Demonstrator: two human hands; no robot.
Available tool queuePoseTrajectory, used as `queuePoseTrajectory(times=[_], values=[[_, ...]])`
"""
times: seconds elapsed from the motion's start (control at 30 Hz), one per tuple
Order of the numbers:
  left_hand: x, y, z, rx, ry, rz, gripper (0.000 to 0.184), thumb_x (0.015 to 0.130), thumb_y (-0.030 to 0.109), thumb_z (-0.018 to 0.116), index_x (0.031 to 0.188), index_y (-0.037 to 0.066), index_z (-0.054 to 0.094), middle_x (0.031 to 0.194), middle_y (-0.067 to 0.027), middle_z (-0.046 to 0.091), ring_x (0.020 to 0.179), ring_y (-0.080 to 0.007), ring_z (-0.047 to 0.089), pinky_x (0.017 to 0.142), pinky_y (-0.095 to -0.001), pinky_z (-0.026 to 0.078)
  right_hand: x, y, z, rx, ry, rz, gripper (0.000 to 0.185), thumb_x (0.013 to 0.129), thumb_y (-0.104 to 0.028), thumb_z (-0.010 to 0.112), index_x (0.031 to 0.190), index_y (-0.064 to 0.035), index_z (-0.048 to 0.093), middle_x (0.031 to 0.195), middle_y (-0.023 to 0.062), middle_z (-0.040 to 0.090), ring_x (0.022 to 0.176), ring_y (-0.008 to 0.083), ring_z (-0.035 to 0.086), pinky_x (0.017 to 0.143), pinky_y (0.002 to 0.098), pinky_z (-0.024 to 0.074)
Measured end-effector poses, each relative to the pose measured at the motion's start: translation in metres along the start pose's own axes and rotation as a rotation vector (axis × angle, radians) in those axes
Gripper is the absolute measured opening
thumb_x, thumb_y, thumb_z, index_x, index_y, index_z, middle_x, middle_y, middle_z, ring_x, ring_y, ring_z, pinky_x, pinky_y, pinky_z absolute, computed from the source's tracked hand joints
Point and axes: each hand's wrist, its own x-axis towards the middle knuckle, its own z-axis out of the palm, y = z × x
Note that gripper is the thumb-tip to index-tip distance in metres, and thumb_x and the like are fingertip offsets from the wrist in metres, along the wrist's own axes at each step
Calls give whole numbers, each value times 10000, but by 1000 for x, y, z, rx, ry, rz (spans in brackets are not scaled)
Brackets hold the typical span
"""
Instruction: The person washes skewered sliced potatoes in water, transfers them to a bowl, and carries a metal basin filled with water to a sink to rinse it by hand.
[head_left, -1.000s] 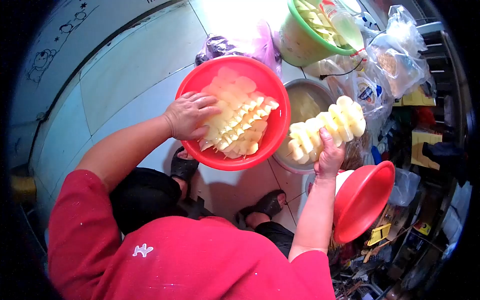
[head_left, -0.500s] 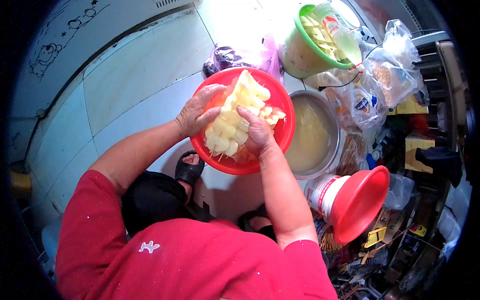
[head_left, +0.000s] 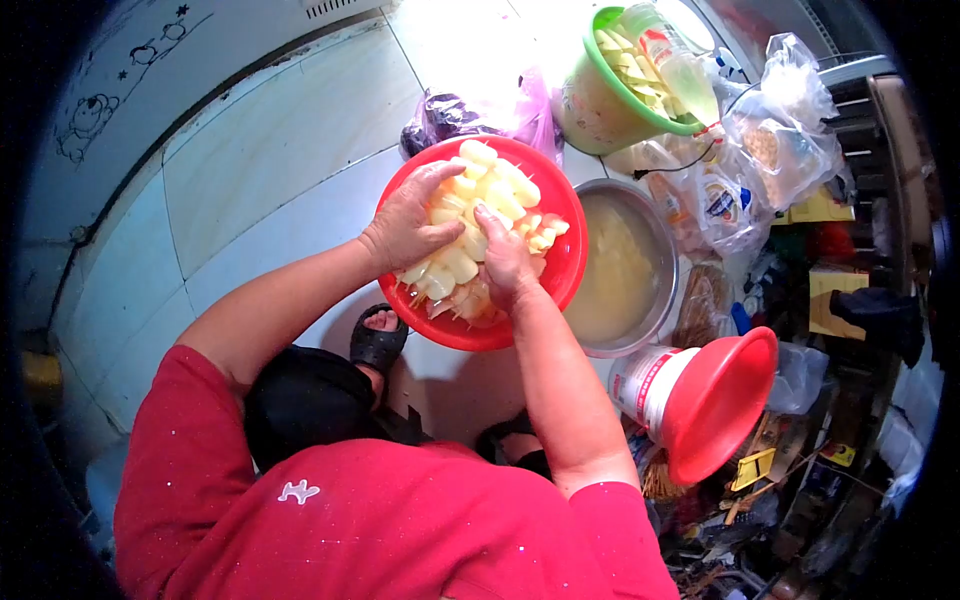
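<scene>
In the head view, a red basin [head_left: 572,200] holds skewers of pale yellow slices [head_left: 462,262] that look like potato. My left hand [head_left: 412,222] curves around the left side of the bunch, thumb and fingers on the slices. From the right, my right hand [head_left: 508,262] grips the same bunch with its thumb on top, its other fingers mostly hidden. Thin stick ends poke out at the bunch's lower left. More small cut pieces [head_left: 545,232] lie in the basin, right of my right hand.
Right of the red basin stands a metal bowl [head_left: 672,270] of cloudy liquid with pale pieces in it. A green-rimmed bucket [head_left: 585,105] of cut pieces is behind. Plastic bags [head_left: 725,200], a tilted red basin [head_left: 722,408] and a cluttered rack line the right side.
The skewered slices have turned between my hands, from a flat fan to a bunched, tilted shape. My left hand has shifted slightly right, and my right hand slightly left.
</scene>
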Motion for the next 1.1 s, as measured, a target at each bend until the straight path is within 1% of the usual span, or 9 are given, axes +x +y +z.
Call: queuePoseTrajectory(times=[0.07, 0.27, 0.37, 0.47, 0.57, 0.73, 0.97, 1.03, 1.1], values=[[2, 3, -3, 66, 11, 26, 651, 701, 61, 674, 1307, 82, 436, 1303, -179, 449, 1219, -315, 443, 1049, -386, 351, 5, -5, 7, -118, -34, 47, 445, 948, -310, 475, 1311, -56, 427, 1203, 125, 547, 1008, 243, 592, 827, 358, 522], [5, 4, -5, 351, -38, 45, 610, 712, 146, 638, 1285, 71, 445, 1339, -182, 434, 1240, -342, 432, 1038, -389, 375, 1, -21, 20, -7, -108, 159, 457, 937, -251, 493, 1330, -38, 397, 1244, 129, 520, 1091, 255, 551, 914, 394, 473], [6, 5, -5, 386, -83, 51, 601, 714, 153, 628, 1283, 78, 449, 1348, -178, 427, 1239, -336, 433, 1032, -387, 383, -10, -24, 13, 182, -155, 140, 377, 874, -214, 574, 1190, -13, 532, 1028, 136, 609, 942, 246, 613, 791, 368, 510], [6, 6, -5, 384, -92, 41, 587, 713, 164, 628, 1269, 84, 459, 1352, -167, 428, 1225, -327, 451, 1018, -384, 399, -25, -38, 12, 356, -348, 168, 483, 902, -77, 500, 1358, -33, 346, 1298, 145, 480, 1172, 273, 503, 981, 428, 427], [6, 10, -9, 356, -62, 42, 576, 709, 170, 636, 1252, 83, 468, 1332, -155, 451, 1199, -320, 476, 999, -385, 416, -33, -43, 14, 210, -212, 141, 448, 894, -80, 516, 1324, -22, 403, 1245, 133, 523, 1109, 248, 547, 937, 396, 465], [4, 24, -9, 288, -28, 110, 533, 715, 199, 659, 1212, 80, 506, 1286, -153, 489, 1180, -325, 491, 986, -393, 423, -16, -31, 9, -566, -6, 27, 289, 874, -77, 511, 1151, -4, 553, 1073, 94, 600, 887, 202, 615, 781, 324, 524], [-4, 15, 11, 315, -154, 33, 473, 813, 277, 602, 1222, 60, 507, 1342, -201, 433, 1192, -376, 466, 1014, -425, 379, -14, 0, 9, 112, -109, 40, 378, 848, -42, 507, 1225, -5, 488, 1177, 138, 543, 1019, 229, 573, 866, 346, 493], [-6, 16, 15, 341, -188, 48, 472, 820, 285, 601, 1226, 62, 508, 1344, -203, 431, 1194, -380, 464, 1012, -430, 376, -30, -16, -1, -245, -161, -67, 414, 838, -24, 510, 1249, -2, 464, 1197, 139, 531, 1044, 235, 563, 875, 346, 491], [-8, 10, 21, 391, -195, 112, 452, 822, 257, 639, 1231, 106, 519, 1341, -193, 437, 1200, -365, 458, 1002, -435, 384, -26, -11, -3, -103, -87, -27, 437, 795, -32, 505, 1231, -1, 497, 983, 99, 603, 827, 178, 589, 712, 278, 493]])
